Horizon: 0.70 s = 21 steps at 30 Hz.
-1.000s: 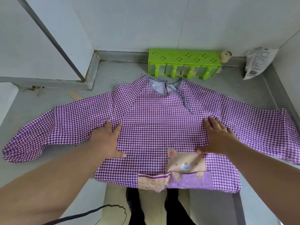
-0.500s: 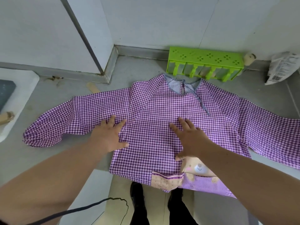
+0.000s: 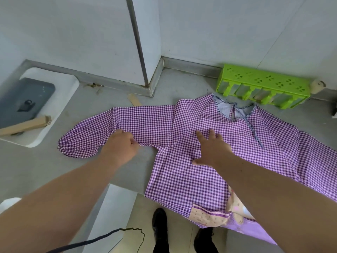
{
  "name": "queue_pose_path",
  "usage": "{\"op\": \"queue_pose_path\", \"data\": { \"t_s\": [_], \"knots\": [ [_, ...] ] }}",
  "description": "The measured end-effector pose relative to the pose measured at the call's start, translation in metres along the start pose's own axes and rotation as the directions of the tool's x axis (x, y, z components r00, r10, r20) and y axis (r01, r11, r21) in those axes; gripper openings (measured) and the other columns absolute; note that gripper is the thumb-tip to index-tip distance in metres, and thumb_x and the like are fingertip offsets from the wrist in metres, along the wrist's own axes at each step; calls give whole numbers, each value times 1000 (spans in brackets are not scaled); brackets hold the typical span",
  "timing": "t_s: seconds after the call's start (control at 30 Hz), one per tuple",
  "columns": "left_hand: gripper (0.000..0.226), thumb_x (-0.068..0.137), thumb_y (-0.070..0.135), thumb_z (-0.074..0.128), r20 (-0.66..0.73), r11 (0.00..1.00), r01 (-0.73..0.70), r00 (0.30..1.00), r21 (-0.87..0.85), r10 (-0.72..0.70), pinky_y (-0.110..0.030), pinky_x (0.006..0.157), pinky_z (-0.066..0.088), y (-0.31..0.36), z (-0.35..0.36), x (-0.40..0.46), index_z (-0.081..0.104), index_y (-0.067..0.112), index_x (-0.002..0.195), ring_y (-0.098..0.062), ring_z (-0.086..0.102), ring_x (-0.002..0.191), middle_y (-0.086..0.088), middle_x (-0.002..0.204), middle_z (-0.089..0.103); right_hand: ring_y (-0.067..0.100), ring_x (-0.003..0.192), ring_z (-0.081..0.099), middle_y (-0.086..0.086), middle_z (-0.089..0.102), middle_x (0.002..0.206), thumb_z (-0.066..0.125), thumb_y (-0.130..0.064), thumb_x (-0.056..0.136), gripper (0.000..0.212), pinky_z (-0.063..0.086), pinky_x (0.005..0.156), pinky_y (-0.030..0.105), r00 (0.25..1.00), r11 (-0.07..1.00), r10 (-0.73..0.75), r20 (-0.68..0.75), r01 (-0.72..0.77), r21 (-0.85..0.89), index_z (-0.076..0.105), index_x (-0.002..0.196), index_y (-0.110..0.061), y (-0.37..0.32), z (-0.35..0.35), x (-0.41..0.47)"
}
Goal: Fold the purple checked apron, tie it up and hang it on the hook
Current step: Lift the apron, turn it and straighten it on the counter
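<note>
Since half a second ago, the left hand [image 3: 121, 148] has slid off the apron's body out to its left sleeve [image 3: 116, 128], where curled fingers now pinch the sleeve's lower edge. Meanwhile the right hand [image 3: 213, 148] presses flat, fingers spread, on the chest of the purple checked apron [image 3: 197, 172]. That apron lies spread on the grey desk [image 3: 36, 167], its neck near a green rack [image 3: 262, 84].
</note>
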<state>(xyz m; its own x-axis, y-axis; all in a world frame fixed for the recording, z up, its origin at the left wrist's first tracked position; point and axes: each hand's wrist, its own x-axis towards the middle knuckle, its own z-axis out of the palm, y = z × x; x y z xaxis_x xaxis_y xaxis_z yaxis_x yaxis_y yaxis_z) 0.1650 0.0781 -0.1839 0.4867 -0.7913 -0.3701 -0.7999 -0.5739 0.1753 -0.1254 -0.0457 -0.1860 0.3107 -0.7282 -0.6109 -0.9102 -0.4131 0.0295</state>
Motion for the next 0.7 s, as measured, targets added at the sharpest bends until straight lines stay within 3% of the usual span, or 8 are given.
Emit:
{"op": "queue_pose_path", "data": {
  "t_s": [0.03,0.1,0.13,0.2,0.27,0.43,0.57,0.7],
  "knots": [
    [33,98,42,47,2,999,37,999,-31,-37,-41,81,52,-6,-1,2,65,16,90,-25,63,92,-8,105,61,47,158,1,14,-17,172,77,-76,71,135,44,106,65,1000,1000,15,17,-15,4,-16,162,-39,-2,0,3],
    [43,104,43,40,125,967,183,979,-177,-163,-35,75,50,-16,-1,7,68,12,95,-23,65,79,-10,93,69,50,157,1,18,-18,171,79,-74,70,138,43,107,65,999,1000,29,35,-29,-6,-16,162,-36,-5,-2,5],
    [50,108,46,39,270,909,337,924,-246,-269,-34,71,50,-21,-3,5,69,8,96,-22,63,71,-9,84,70,51,156,1,19,-18,171,79,-74,69,139,42,108,65,999,999,32,45,-31,-19,-17,162,-36,-6,-3,6],
    [70,107,63,37,531,731,623,734,-279,-423,-35,65,47,-28,-5,-1,71,3,93,-23,60,63,-10,74,72,52,156,1,20,-18,170,80,-74,69,140,40,110,65,998,999,35,59,-33,-31,-17,162,-34,-8,-4,5],
    [74,105,68,39,584,605,712,675,-356,-451,-39,70,51,-38,-5,-3,71,1,101,-29,69,76,-14,86,78,52,156,1,21,-18,170,80,-73,69,141,39,112,66,998,999,37,60,-35,-34,-17,162,-34,-10,-4,7],
    [46,107,53,51,496,273,653,731,-706,-468,-50,88,57,-53,-4,7,64,10,115,-35,70,93,-16,106,72,52,156,-1,21,-20,170,78,-75,69,141,38,113,66,996,998,39,84,-35,-49,-20,162,-33,-9,-4,10],
    [23,106,31,59,434,98,546,750,-832,-499,-43,85,56,-57,-2,16,62,15,122,-25,68,96,-8,107,70,51,156,-1,20,-21,170,77,-77,68,141,38,113,66,996,997,36,76,-31,-65,-21,161,-35,-8,-2,12],
    [16,107,20,55,439,-41,484,751,-874,-494,-45,101,57,-53,-14,32,58,14,121,-27,68,108,-9,114,69,50,156,0,19,-20,170,74,-81,67,141,40,113,65,998,996,28,65,-22,-82,-21,161,-35,-7,-2,12]
  ]
}}
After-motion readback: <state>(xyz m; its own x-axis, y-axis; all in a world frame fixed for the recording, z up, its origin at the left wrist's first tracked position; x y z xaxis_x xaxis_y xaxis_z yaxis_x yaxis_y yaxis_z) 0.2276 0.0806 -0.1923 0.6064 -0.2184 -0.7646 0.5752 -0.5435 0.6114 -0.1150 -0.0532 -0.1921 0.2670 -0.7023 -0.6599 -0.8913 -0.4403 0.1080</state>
